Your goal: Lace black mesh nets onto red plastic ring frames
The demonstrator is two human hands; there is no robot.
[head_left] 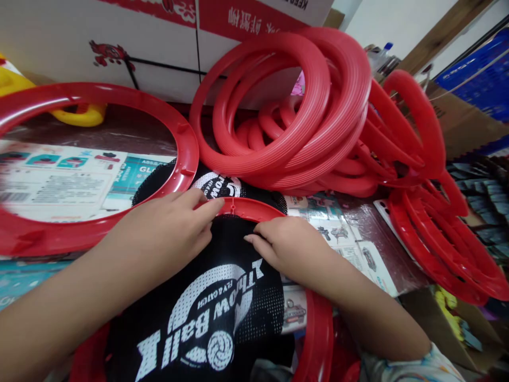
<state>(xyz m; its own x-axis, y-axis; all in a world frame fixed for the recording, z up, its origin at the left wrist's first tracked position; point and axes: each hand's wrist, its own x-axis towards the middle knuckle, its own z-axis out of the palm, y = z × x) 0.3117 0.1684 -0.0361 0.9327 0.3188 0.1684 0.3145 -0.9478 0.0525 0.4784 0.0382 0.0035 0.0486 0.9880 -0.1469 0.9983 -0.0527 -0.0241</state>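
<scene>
A black fabric disc [254,297] with white "Throw Ball" print lies across a red plastic ring [318,334] in front of me. My left hand [181,223] is closed at the far rim of this ring, its fingertips along the fabric's edge. Close by on the right, my right hand [288,241] pinches the same rim, with the thumb over the black fabric. A second printed black fabric piece [260,196] lies just beyond, partly covered by rings. To the left, a larger-looking red ring [186,143] lies with its ribbed underside up, partly behind my left forearm.
A pile of ridged red rings [278,154] leans at the back against a white carton [159,48]. More red rings [425,228] are stacked at the right table edge. Printed cards [59,180] cover parts of the table. A yellow plastic part [81,116] lies back left.
</scene>
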